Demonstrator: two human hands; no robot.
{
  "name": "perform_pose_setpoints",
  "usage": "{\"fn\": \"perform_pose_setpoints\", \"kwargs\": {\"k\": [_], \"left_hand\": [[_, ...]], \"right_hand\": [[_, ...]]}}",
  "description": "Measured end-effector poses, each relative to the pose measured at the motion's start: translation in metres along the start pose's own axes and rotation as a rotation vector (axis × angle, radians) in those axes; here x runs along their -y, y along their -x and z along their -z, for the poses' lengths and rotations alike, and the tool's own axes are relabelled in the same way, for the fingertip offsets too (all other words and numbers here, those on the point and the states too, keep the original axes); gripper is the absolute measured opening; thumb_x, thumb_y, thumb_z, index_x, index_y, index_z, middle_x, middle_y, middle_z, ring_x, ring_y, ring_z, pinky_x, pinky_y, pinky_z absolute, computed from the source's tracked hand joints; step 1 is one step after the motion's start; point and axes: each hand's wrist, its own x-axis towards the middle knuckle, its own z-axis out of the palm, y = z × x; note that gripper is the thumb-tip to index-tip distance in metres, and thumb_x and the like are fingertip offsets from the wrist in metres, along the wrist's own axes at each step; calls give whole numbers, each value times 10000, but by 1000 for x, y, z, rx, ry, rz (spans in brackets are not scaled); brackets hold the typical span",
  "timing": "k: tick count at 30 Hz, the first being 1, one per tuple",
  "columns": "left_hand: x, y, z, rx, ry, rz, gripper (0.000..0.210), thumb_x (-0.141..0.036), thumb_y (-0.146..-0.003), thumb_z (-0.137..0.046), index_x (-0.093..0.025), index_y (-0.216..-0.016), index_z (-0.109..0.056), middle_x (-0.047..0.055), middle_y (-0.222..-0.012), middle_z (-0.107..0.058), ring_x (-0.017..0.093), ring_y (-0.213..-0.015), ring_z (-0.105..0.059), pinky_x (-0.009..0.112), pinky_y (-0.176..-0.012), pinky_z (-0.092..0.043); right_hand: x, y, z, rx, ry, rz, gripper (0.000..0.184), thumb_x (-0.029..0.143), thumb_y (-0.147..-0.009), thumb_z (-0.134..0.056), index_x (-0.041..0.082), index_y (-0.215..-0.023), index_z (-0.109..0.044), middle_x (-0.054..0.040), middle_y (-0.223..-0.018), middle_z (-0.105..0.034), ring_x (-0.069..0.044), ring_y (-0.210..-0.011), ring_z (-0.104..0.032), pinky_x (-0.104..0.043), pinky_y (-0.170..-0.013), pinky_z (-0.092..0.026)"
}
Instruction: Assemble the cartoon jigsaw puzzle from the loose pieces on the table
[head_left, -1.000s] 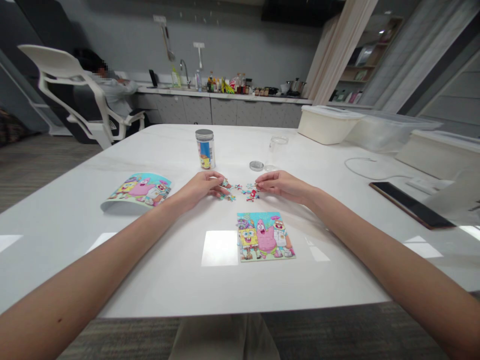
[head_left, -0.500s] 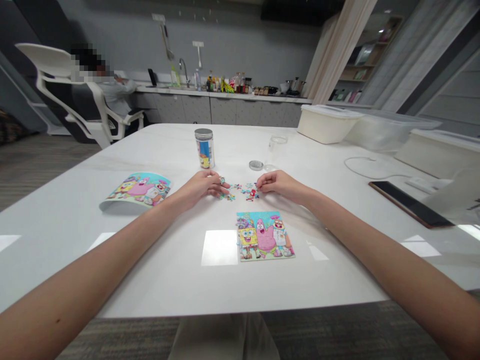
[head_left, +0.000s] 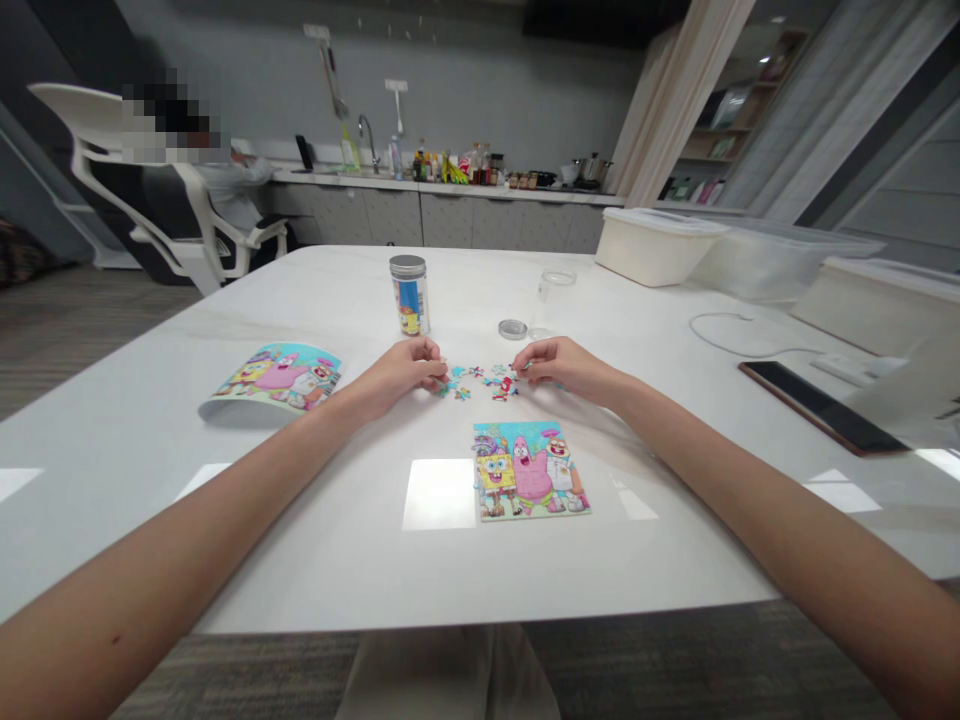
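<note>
Several loose jigsaw pieces (head_left: 500, 388) lie between my two hands, some red, some light blue. My left hand (head_left: 411, 368) is closed in a pinch at their left side, a sliver of a jigsaw piece (head_left: 443, 362) showing at its fingertips. On the right, my right hand (head_left: 546, 362) has its fingers bent together at the edge of the pieces; whatever is between the fingertips is too small to make out. Nearer to me lies a square cartoon jigsaw puzzle (head_left: 531, 472), its left edge slightly uneven. A curled picture sheet (head_left: 281, 378) with the same characters rests beyond my left forearm.
Behind the hands stand a lidded jar (head_left: 409, 297) with a cartoon label, a clear jar (head_left: 555, 300) and a metal lid (head_left: 513, 329). Storage boxes (head_left: 656, 248), a cable and a phone (head_left: 817, 407) occupy the right side. A person sits in a white chair (head_left: 199, 230) at back left.
My left hand has drawn its fingers closer together and pulled slightly left, uncovering more of the loose pieces. My right hand has barely moved. The square puzzle stays put.
</note>
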Motion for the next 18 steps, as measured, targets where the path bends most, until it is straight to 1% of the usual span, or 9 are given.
{"fn": "perform_pose_setpoints", "kwargs": {"k": [6,9,14,18], "left_hand": [[-1,1,1,1,-50,6,144,-160,-667,-686,-157,-708,-548,4,-659,-629,107,-603,-577,243,-595,-439],[-1,1,1,7,-56,7,136,-176,-674,-691,-151,-722,-566,12,-672,-629,109,-610,-577,246,-598,-439],[2,-1,3,49,-11,-36,141,-165,-696,-659,-161,-785,-549,-11,-653,-601,111,-611,-591,231,-571,-444],[5,-2,3,39,26,-30,190,-160,-715,-659,-171,-846,-521,-15,-654,-602,117,-618,-605,230,-568,-457]], "right_hand": [[2,2,1,3,46,12,124,183,-619,-727,173,-741,-746,-36,-715,-690,-97,-589,-544,-225,-523,-416],[1,2,1,8,63,14,144,189,-623,-730,176,-764,-759,-39,-717,-692,-101,-595,-539,-228,-524,-419],[-2,1,2,30,38,10,157,144,-600,-711,172,-746,-762,-49,-741,-700,-118,-637,-565,-245,-571,-451],[-1,2,1,21,46,-17,163,163,-635,-722,161,-789,-771,-50,-705,-689,-119,-600,-530,-263,-548,-438]]}}
